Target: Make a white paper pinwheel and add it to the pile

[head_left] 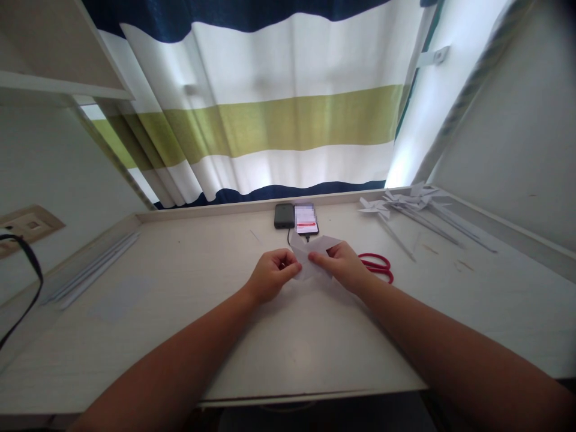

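Observation:
A white sheet of paper (305, 267), with cuts or folds giving it pointed flaps, is held up between my two hands over the middle of the desk. My left hand (272, 275) pinches its left side between thumb and fingers. On the right side, my right hand (339, 264) grips the paper with the thumb pressed on top. Just right of my right hand lie scissors with red handles (386, 265); their blades are hidden behind the hand and wrist.
Beyond the paper are a dark power bank (283, 216) and a lit phone (306, 219) with a cable. Several paper pinwheels (375, 207) on paper sticks lie at the back right. Rolled paper sticks (96, 270) and flat paper (122, 297) rest at left on the white desk (216, 240).

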The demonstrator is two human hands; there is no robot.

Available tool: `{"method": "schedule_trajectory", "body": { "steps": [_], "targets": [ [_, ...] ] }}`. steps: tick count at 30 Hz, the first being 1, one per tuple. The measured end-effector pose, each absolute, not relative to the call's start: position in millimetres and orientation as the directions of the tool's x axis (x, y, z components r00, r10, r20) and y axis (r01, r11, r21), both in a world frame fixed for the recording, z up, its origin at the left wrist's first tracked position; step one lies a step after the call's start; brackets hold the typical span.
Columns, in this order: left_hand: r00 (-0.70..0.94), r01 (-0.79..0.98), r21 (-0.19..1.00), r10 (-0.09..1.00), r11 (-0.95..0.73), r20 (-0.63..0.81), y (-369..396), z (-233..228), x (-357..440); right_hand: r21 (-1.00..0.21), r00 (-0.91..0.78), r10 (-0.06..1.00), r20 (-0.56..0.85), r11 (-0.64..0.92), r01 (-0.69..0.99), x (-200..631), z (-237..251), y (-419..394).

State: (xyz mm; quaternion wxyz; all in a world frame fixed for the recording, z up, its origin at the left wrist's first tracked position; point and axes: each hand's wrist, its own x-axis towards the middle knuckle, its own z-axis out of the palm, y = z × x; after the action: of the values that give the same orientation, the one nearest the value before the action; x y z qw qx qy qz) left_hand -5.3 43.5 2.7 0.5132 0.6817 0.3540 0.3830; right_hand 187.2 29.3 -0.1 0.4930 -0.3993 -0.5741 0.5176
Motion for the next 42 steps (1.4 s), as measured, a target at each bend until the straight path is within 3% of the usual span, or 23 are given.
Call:
{"method": "schedule_trajectory", "body": {
  "steps": [13,23,34,42],
  "targets": [
    [0.526,-0.066,0.985,0.833,-0.16,0.171,44.3,3.3,-7.0,-0.989,-0.192,0.97,0.147,0.144,-0.03,185.8,3.4,26.9],
    [0.478,-0.017,0.989,0.867,-0.148,0.138,42.3,3.4,-2.8,-0.993,-0.213,0.969,0.122,0.12,-0.024,185.4,2.5,26.7],
    [0.46,-0.093,0.987,0.874,-0.129,0.157,40.8,8.3,-1.8,-0.959,-0.293,0.955,0.047,-0.039,-0.282,183.7,-2.1,30.2],
    [0.449,-0.081,0.985,0.877,-0.152,0.173,39.2,10.2,-1.5,-0.949,-0.277,0.96,0.024,-0.065,-0.309,181.6,0.5,29.2]
  ]
}}
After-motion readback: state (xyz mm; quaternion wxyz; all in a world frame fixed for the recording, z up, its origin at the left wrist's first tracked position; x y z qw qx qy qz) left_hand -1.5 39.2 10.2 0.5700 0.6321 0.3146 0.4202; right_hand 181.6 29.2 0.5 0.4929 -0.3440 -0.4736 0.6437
